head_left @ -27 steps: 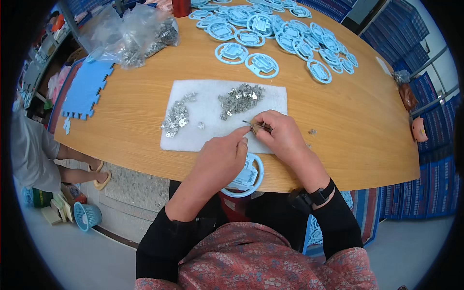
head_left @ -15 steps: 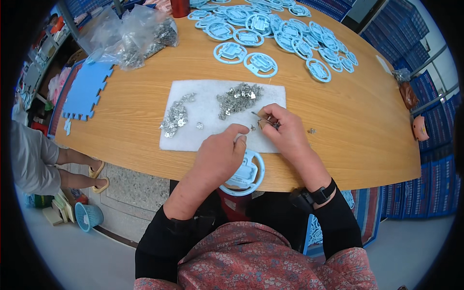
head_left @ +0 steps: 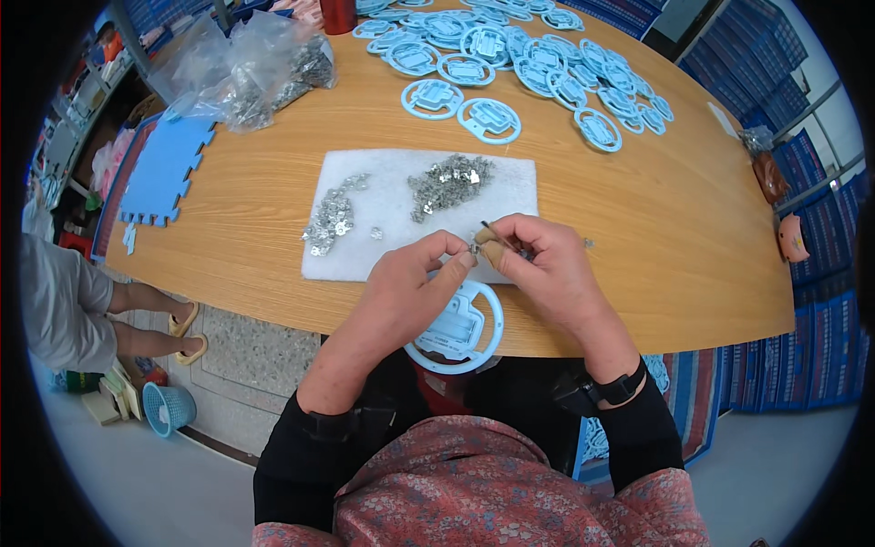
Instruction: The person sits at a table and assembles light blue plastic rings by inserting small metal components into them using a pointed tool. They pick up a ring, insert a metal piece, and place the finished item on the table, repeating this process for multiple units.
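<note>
Over the front edge of a white padded mat (head_left: 387, 173), my two hands meet fingertip to fingertip. My left hand (head_left: 406, 287) pinches a small silvery metal piece (head_left: 474, 248) between thumb and forefinger. My right hand (head_left: 561, 278), with tan coverings on its fingertips, is closed around a thin dark rod-like tool (head_left: 498, 235); its fingertips touch the same piece. On the mat lie a dense heap of small metal pieces (head_left: 447, 190), a looser heap of shiny clips (head_left: 331, 221) and one piece apart (head_left: 376, 233). A light-blue round plastic frame (head_left: 495, 333) sits below my hands at the table edge, partly covered.
Many light-blue round plastic parts (head_left: 490, 118) are piled at the back of the wooden table (head_left: 674, 246). Clear bags of metal pieces (head_left: 264, 73) and a blue foam tile (head_left: 164, 169) lie at left. Someone's legs (head_left: 146, 342) show at far left.
My left fingers have closed on a small metal piece that lay on the mat. My right hand has shifted slightly left and nearer, bringing its fingertips against my left ones.
</note>
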{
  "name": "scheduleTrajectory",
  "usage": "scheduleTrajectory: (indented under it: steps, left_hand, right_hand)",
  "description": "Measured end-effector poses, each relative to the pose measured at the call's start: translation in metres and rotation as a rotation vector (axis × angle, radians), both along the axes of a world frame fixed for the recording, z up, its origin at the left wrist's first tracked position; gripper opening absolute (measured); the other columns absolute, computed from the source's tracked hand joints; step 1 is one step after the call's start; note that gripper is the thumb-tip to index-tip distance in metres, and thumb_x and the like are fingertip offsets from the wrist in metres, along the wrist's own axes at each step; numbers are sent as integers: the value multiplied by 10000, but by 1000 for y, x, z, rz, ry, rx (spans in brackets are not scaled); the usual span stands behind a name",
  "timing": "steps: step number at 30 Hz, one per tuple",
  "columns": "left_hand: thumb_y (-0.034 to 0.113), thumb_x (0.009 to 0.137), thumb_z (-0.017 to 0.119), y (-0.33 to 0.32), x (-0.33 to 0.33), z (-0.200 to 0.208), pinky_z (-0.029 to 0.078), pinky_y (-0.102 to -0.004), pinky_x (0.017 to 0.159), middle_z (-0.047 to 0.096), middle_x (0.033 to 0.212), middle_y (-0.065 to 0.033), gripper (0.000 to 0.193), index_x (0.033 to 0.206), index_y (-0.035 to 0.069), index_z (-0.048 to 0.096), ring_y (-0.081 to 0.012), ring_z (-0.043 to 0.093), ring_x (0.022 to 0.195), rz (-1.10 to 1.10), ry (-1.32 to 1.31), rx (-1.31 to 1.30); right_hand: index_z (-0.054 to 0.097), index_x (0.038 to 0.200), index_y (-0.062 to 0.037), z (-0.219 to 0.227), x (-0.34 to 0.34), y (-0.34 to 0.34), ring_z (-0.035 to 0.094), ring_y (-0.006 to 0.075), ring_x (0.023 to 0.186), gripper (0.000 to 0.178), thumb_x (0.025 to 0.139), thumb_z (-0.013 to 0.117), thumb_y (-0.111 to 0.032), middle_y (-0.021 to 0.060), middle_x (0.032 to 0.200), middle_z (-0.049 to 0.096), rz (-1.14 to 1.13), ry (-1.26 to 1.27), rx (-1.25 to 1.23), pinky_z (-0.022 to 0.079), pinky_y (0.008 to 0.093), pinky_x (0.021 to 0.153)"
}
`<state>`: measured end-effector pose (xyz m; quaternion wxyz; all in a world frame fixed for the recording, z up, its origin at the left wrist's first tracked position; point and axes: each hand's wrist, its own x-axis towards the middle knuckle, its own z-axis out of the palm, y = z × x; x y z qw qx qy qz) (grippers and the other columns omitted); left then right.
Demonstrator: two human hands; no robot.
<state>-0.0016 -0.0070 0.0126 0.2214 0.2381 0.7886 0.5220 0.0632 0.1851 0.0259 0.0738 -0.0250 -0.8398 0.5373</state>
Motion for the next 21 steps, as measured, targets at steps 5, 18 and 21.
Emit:
scheduleTrajectory:
  steps: [5, 18, 21]
  left_hand:
    - [281, 981, 599, -5, 9, 15, 488, -369, 630, 645, 707, -167, 235, 1067, 71, 658, -248, 656, 664, -99, 84, -57]
    - [145, 954, 636, -24, 16, -15, 566, -272, 710, 651, 1032, -68, 375, 1277, 22, 489, -113, 649, 890, -19, -481, 300]
    - [140, 949, 643, -20, 21, -20, 593, -276, 645, 651, 1026, -105, 377, 1247, 2, 459, -135, 665, 839, 2, -527, 408]
  right_hand:
    - [671, 956, 13, 16, 8, 1, 522, 49, 706, 154, 859, 648, -105, 6, 784, 635, 101, -196, -83, 444, 237, 633]
    - [653, 956, 4, -15, 50, -9, 477, 35, 644, 166, 794, 670, -25, -18, 745, 564, -157, 99, -113, 410, 215, 591]
    - [638, 942, 6, -23, 51, -15, 494, 67, 607, 196, 751, 681, 3, 19, 738, 550, -181, 182, 8, 424, 234, 562]
